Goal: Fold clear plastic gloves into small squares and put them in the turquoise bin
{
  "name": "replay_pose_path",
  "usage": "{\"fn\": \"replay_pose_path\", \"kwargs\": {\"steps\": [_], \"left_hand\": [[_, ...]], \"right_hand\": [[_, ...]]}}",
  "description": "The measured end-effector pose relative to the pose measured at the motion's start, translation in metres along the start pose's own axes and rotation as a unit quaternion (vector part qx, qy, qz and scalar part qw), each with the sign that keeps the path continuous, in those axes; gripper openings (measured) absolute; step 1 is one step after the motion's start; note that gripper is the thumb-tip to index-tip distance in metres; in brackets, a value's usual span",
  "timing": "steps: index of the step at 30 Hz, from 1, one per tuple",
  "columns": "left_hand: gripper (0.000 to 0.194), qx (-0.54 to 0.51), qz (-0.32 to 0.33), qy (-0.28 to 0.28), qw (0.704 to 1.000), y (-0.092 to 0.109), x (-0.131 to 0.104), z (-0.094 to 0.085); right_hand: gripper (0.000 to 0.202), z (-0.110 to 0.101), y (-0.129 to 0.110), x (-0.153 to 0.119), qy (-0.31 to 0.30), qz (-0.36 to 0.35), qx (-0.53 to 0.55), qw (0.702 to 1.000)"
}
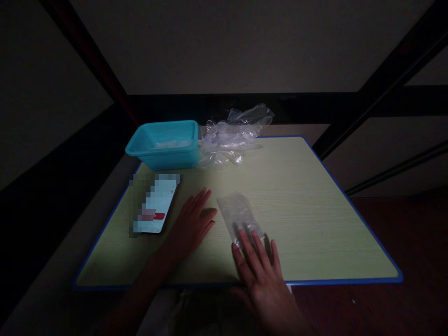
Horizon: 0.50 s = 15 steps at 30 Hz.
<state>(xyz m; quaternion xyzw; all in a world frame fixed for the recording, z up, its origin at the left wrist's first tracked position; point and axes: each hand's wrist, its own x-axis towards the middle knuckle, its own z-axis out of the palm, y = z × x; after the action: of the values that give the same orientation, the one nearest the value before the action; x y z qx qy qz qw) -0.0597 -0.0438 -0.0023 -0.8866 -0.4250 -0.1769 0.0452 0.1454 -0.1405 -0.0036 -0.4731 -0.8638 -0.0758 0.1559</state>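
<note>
A small clear plastic bag (238, 211) lies flat on the pale wood-grain table, slightly wrinkled. My right hand (264, 280) is open, its fingertips resting on the bag's near end. To the left of the bag, my left hand (196, 219) is open with its fingers apart, at the tabletop and holding nothing. Between that hand and the bag is a small gap. Just left of my left hand lies a phone (154, 205) with a lit screen, partly blurred out.
A turquoise plastic basket (171, 159) with whitish contents stands at the table's back left. Beside it is a crumpled heap of clear plastic (233, 135). The table (315, 224) has a blue edge, with a wall behind it and dark floor to the right.
</note>
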Motion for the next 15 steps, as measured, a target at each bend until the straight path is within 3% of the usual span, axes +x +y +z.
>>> {"fn": "replay_pose_path", "kwargs": {"steps": [3,6,10,15], "left_hand": [[0.02,-0.034,0.026,0.055,0.998,0.006,-0.005,0.002],[0.021,-0.091,0.044,0.076,0.992,0.021,-0.007,0.001],[0.021,-0.106,0.12,0.039,0.986,0.037,-0.002,-0.004],[0.024,-0.079,0.184,0.006,0.98,0.044,0.006,-0.007]], "right_hand": [[0.038,-0.005,0.01,0.005,0.013,-0.009,0.026,1.0],[0.027,-0.009,0.035,0.006,0.053,0.033,0.075,0.995],[0.023,-0.011,0.064,0.006,0.097,0.092,0.113,0.985],[0.028,-0.011,0.071,0.005,0.077,0.106,0.128,0.983]]}}
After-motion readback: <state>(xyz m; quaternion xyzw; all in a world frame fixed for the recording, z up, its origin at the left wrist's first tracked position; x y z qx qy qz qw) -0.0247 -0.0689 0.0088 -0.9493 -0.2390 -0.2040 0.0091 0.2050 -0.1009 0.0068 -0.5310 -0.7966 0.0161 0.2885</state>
